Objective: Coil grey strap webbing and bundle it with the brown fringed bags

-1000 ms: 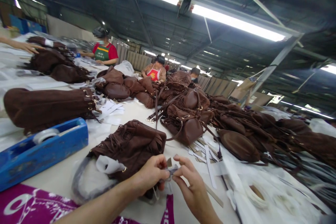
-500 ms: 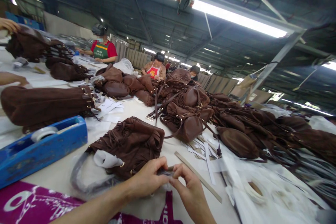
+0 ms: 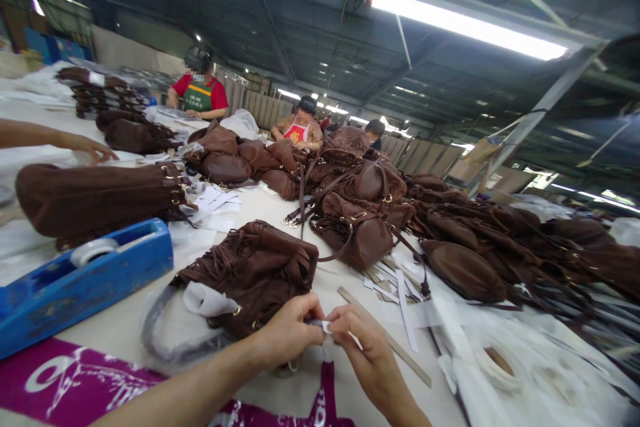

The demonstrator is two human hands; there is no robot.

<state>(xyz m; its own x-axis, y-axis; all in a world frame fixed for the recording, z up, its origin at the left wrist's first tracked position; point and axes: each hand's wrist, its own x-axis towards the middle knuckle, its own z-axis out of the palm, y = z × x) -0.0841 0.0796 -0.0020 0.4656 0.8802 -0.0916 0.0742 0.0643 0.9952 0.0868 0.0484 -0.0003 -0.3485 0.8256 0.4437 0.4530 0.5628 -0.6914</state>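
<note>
A dark brown fringed handbag (image 3: 260, 263) lies on the table just beyond my hands. Its handle (image 3: 160, 340), sleeved in clear plastic, loops out to the left, and white wrapping (image 3: 207, 300) covers a part beside a gold ring. My left hand (image 3: 295, 330) is closed in a pinch on a dark strap end, mostly hidden by the fingers. Facing it, my right hand (image 3: 363, 340) pinches a small white strip (image 3: 327, 326) against that end. Both sets of fingertips nearly meet at the bag's near right corner.
A blue tape dispenser (image 3: 115, 273) stands at left beside a brown bag (image 3: 100, 197). Purple printed fabric (image 3: 90, 373) lies nearest me. More bags (image 3: 360, 233) pile up behind. Paper strips (image 3: 407, 310) and a white roll (image 3: 500, 367) lie right. A co-worker's hand (image 3: 93, 147) reaches in from the left.
A white strip now shows between my fingertips, and my right fingers have shifted their pinch. At left, the co-worker's hand is off the far bag and lower, over the table.
</note>
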